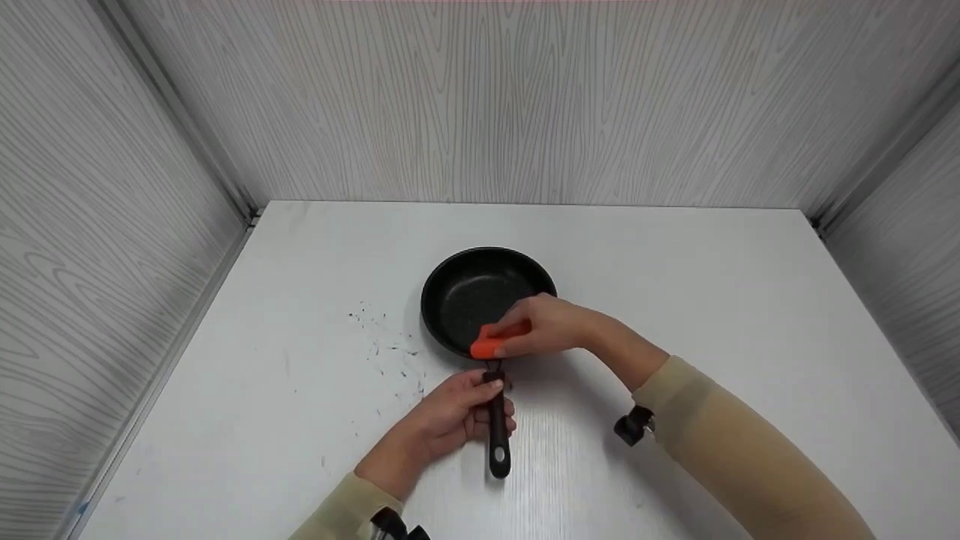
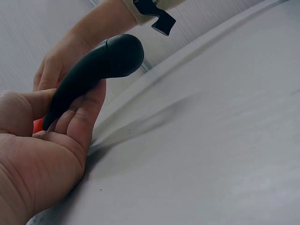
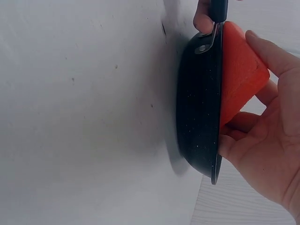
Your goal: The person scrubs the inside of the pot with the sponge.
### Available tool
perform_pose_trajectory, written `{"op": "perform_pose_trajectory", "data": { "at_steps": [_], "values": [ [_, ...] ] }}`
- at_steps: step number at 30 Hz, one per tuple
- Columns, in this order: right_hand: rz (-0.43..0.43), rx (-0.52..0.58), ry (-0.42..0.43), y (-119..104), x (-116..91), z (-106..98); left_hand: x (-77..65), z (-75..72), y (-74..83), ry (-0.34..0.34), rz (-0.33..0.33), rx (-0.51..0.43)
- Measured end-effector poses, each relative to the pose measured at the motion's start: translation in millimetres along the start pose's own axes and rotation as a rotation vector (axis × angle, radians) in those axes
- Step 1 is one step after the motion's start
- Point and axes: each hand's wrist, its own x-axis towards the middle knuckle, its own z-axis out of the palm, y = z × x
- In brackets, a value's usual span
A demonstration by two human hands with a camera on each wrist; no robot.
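Observation:
A black frying pan (image 1: 480,289) is at the middle of the white table, its open side up and its dark handle (image 1: 498,442) toward me. My left hand (image 1: 450,412) grips this handle near the pan, thumb on top and fingers curled beneath, as the left wrist view also shows. An orange-red sponge (image 3: 241,70) is pinched between the thumb and fingers of my right hand (image 1: 551,326). It presses at the pan's inner near edge, beside the handle joint. Some right fingertips reach inside the rim and are hidden in the right wrist view.
Small dark crumbs and marks (image 1: 397,349) lie scattered on the white table (image 1: 712,300), left of the pan. Pale wood-grain panels (image 1: 525,105) stand behind and at both sides. A black camera mount (image 1: 634,425) sticks out from the right sleeve.

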Motion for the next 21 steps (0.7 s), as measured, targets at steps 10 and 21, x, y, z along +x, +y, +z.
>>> {"op": "perform_pose_trajectory", "data": {
  "at_steps": [10,21],
  "values": [
    [-0.017,0.071,-0.014,-0.7,8.8,6.5,0.5,-0.2,0.8,-0.006,-0.013,-0.002],
    [-0.035,0.193,-0.027,0.6,17.4,12.8,0.3,-0.6,1.5,0.001,-0.034,0.013]
  ]
}}
